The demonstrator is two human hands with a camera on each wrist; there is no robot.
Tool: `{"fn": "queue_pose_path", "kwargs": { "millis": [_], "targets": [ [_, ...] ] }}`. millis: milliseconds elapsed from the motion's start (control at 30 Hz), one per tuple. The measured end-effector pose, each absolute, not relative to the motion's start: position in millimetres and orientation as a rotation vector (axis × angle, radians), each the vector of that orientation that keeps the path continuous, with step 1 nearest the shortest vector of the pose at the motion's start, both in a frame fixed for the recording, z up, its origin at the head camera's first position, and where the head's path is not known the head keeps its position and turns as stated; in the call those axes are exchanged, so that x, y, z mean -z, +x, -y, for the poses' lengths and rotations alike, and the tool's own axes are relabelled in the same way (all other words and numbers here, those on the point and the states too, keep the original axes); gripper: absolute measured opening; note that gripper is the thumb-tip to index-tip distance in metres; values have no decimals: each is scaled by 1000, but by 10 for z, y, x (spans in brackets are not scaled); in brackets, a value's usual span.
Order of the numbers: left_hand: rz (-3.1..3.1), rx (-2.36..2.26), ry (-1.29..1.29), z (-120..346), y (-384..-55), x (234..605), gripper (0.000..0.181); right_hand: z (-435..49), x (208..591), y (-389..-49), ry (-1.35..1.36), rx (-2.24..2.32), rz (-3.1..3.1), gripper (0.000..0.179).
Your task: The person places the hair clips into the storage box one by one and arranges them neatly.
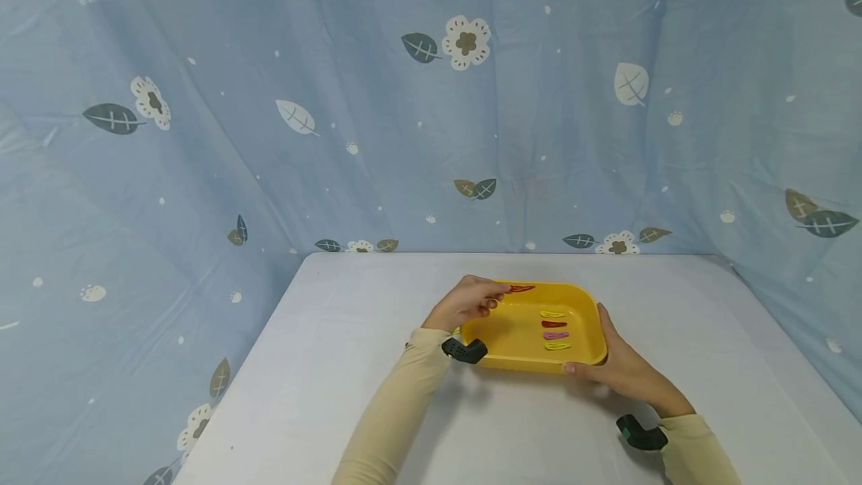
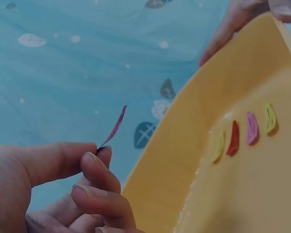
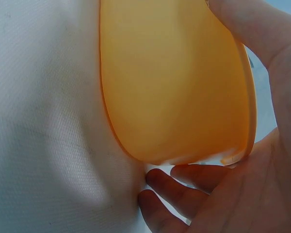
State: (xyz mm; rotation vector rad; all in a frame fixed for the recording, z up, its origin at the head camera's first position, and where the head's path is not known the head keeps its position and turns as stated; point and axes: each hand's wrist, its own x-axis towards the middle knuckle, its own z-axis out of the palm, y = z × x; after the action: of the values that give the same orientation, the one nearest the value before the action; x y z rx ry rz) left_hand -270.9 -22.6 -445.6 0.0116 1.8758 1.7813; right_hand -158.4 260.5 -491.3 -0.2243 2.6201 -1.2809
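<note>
My left hand point(image 1: 468, 302) pinches a red snap hair clip point(image 1: 521, 289) between thumb and forefinger, over the far left part of a yellow tray point(image 1: 518, 362). In the left wrist view the held hair clip point(image 2: 117, 127) is seen edge-on, its free end pointing up. Inside the tray, several hair clips lie in a column toward the right: a yellow clip point(image 1: 552, 314), a red clip point(image 1: 554, 324), a pink clip point(image 1: 555, 335) and another yellow clip point(image 1: 557, 346). My right hand point(image 1: 622, 365) holds the tray's right end, thumb at the near rim, fingers along the outer wall.
The tray stands on a white-covered table point(image 1: 350, 320). Left of it, a bit of something yellow point(image 1: 457, 331) shows beside my left wrist, mostly hidden. Behind the table hangs a blue patterned curtain point(image 1: 377, 133). A dark wrist device point(image 1: 465, 351) sits on each arm.
</note>
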Motion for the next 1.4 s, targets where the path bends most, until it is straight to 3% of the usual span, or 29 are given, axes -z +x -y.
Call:
{"fn": "queue_pose_path", "kwargs": {
  "millis": [1400],
  "targets": [
    [-2067,-1663,-118,-30,-2767,4690,26,-2607,4930,-1596,-230,1289,-2633,137]
  ]
}}
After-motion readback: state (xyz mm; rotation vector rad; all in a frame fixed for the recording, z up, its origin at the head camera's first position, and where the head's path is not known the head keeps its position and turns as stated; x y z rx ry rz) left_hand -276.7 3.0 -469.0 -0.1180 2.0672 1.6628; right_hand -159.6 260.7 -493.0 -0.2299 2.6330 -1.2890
